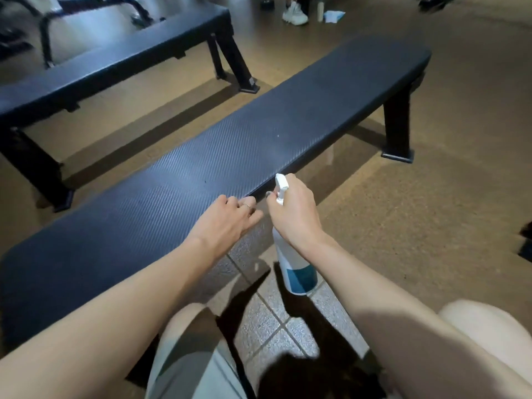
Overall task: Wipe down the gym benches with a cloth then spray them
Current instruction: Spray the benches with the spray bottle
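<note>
Bench (201, 156), long, ribbed black vinyl: your left hand (227, 220) rests loose on its edge; your right hand (293, 211) grips the white spray bottle (296, 269).

Pale grey-green shorts (184, 370), finger ring (247, 206)

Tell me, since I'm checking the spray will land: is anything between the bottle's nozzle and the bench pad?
Nothing visible. The right hand holds the spray bottle beside the near bench; the left hand rests at the pad's edge, below the nozzle's line.
</note>
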Tool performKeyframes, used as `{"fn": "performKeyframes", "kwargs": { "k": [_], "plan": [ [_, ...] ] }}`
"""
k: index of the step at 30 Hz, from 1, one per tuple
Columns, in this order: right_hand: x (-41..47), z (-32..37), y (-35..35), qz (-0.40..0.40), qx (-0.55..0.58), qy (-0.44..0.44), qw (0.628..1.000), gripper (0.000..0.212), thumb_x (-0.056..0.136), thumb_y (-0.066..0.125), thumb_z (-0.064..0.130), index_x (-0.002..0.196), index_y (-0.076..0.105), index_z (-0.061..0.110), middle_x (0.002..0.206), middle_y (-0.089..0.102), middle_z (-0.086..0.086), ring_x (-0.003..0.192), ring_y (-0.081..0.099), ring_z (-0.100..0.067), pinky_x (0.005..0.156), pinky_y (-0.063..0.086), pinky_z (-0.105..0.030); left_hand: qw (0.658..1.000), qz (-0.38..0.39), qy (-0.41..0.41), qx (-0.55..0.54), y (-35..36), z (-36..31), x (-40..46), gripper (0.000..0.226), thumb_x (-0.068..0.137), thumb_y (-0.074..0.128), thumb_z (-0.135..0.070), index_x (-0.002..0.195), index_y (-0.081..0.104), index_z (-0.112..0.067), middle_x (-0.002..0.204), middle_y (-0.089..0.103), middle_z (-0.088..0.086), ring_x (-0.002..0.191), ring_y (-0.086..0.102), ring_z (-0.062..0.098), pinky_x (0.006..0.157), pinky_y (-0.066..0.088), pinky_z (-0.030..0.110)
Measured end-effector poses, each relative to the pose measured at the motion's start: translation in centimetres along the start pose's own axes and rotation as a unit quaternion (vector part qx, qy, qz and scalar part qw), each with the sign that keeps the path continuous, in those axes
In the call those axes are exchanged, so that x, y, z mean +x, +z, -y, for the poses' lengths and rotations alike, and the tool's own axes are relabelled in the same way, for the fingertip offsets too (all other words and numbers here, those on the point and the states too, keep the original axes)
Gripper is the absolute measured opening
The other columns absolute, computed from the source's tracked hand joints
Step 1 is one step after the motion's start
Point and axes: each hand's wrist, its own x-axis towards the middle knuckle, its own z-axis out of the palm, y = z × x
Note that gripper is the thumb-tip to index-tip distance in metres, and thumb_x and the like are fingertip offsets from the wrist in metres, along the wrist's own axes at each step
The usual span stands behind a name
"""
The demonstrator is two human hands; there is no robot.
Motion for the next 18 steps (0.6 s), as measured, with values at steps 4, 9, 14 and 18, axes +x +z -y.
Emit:
{"fn": "performKeyframes", "kwargs": {
  "k": [4,9,14,18],
  "plan": [
    [3.5,-2.6,-3.0,0.015,0.014,-0.023,1.000,0.013,0.101,0.060,0.022,0.109,0.057,0.012,0.106,0.061,-0.005,0.095,0.061,-0.019,0.085,0.055,-0.041,0.997,-0.004,-0.071,-0.038,-2.0,-0.8,4.8,0.064,0.095,0.057,-0.013,0.148,0.023,-0.013,0.127,0.039,0.013,0.089,0.056,0.025,0.070,0.044,0.036],
    [8.3,-5.8,-7.8,0.032,0.024,-0.039,0.998,0.015,0.099,0.063,0.020,0.108,0.054,0.013,0.108,0.058,-0.004,0.094,0.059,-0.019,0.084,0.056,-0.044,0.990,-0.010,-0.123,-0.062,-5.8,-1.5,11.4,0.084,0.088,0.069,-0.020,0.153,0.017,-0.014,0.138,0.036,0.012,0.106,0.050,0.027,0.072,0.034,0.036],
    [12.6,-7.9,-11.4,0.044,0.002,-0.028,0.999,0.016,0.097,0.064,0.017,0.109,0.054,0.013,0.111,0.057,-0.004,0.097,0.059,-0.022,0.086,0.054,-0.045,0.993,-0.005,-0.097,-0.062,-8.6,-1.1,17.0,0.077,0.094,0.061,-0.017,0.155,0.015,-0.005,0.153,0.028,0.017,0.127,0.044,0.030,0.100,0.041,0.038],
    [16.0,-8.7,-12.4,0.068,-0.022,-0.036,0.997,0.013,0.097,0.062,0.015,0.103,0.055,0.007,0.107,0.059,-0.009,0.094,0.059,-0.028,0.081,0.051,-0.044,0.991,0.002,-0.090,-0.098,-9.9,-0.5,20.2,0.071,0.093,0.060,-0.010,0.151,0.019,-0.004,0.149,0.033,0.014,0.121,0.047,0.028,0.082,0.045,0.034]
  ]
}}
